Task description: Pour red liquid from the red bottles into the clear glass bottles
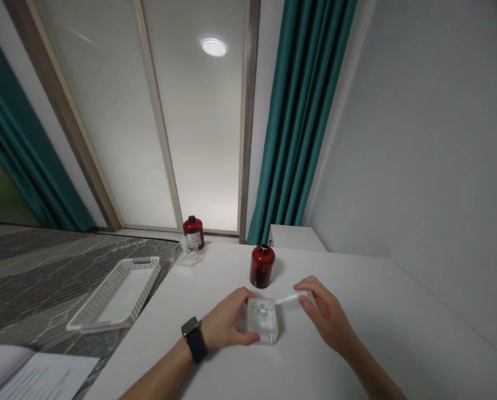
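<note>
My left hand (pixel 234 319), with a dark watch (pixel 194 339) on its wrist, grips a clear square glass bottle (pixel 262 322) from its left side. The bottle rests on the white table (pixel 306 366), and a round opening shows on its top. Between the thumb and fingers of my right hand (pixel 321 311) is a clear, slender dropper-like piece (pixel 289 298) with a wider pale end. Its thin tip points left, close to the bottle's upper right corner; whether they touch I cannot tell. Just behind the bottle stands a red-brown bottle (pixel 262 268) without a cap.
Another red-brown bottle (pixel 194 233) with a black cap and label stands at the far left corner, beside a small clear object (pixel 189 254). Beyond the table's left edge are a white basket (pixel 119 294) and an open book (pixel 40 375). Behind stands a white cabinet (pixel 296 238).
</note>
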`<state>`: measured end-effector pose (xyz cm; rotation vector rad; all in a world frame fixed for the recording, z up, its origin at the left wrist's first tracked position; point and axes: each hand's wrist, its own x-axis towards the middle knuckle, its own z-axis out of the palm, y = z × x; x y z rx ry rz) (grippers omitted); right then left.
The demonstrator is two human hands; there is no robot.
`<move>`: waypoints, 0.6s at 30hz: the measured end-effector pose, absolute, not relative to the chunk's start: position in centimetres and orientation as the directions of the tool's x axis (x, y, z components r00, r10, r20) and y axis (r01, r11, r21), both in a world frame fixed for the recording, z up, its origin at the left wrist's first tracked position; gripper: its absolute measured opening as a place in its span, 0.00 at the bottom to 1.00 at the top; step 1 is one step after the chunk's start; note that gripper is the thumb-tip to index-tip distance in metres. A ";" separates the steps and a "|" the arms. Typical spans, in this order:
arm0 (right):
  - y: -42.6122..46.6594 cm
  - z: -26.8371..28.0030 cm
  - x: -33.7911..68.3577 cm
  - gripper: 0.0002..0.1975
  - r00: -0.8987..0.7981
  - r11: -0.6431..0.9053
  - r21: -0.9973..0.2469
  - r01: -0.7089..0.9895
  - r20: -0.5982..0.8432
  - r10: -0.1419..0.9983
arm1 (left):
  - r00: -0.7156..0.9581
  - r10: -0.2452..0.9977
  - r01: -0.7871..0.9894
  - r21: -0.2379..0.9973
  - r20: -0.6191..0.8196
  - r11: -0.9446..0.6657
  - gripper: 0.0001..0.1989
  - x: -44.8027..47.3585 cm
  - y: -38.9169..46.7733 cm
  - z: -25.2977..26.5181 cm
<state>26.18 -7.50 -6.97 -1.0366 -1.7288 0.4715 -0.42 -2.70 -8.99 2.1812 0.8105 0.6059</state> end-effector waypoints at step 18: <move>-6.6 -4.3 21.1 0.22 -0.368 0.529 -0.655 0.539 0.382 0.848 | 0.696 0.687 0.348 0.739 0.208 -0.576 0.33 -0.4 -2.5 -9.6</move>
